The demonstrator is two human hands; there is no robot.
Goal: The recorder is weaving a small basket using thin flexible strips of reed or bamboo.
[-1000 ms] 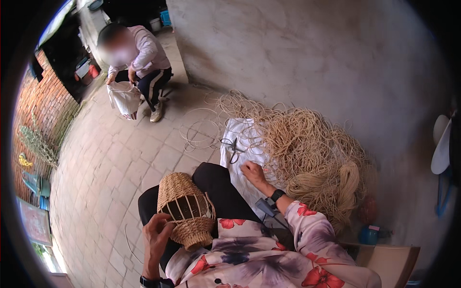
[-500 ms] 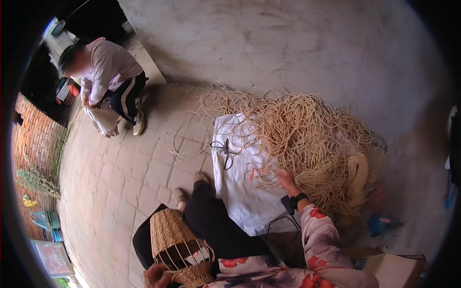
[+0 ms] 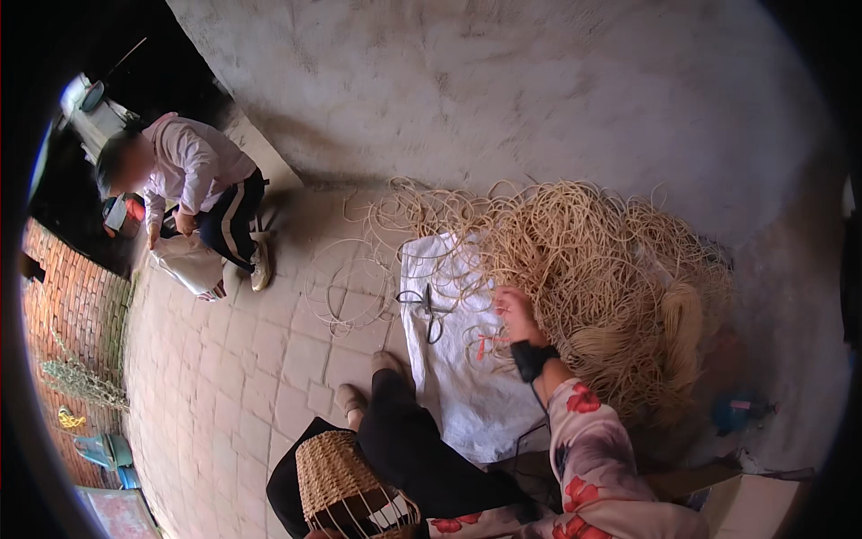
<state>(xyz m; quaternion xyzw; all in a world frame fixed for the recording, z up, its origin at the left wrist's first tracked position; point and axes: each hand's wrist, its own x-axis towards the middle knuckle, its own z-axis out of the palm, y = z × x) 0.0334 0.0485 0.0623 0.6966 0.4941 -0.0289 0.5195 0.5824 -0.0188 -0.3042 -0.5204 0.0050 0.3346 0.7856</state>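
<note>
On my lap lies a half-woven basket (image 3: 339,476) of tan cord, tilted, with its bare ribs showing near the lower edge. Only a sliver of my left hand (image 3: 323,534) shows, its fingers against the basket at the bottom of the picture. My right hand (image 3: 516,314), with a black band at the wrist, reaches to the near left edge of a large tangled heap of tan cord (image 3: 575,260). Its fingers are curled together among loose strands; whether a strand is between them is hidden. Black-handled scissors (image 3: 429,310) lie left of this hand on a white woven sack (image 3: 476,404).
A coiled hank of cord (image 3: 680,328) lies at the heap's right. Beyond it stands a dark blue object (image 3: 732,413). An open cardboard box (image 3: 759,508) is at the lower right. At the far left a person (image 3: 193,171) sits bent over a pale bag (image 3: 190,265).
My right hand has moved left and a little farther away along the heap's edge. The view has shifted, so less of my left hand shows. The other person's hands have moved on the bag.
</note>
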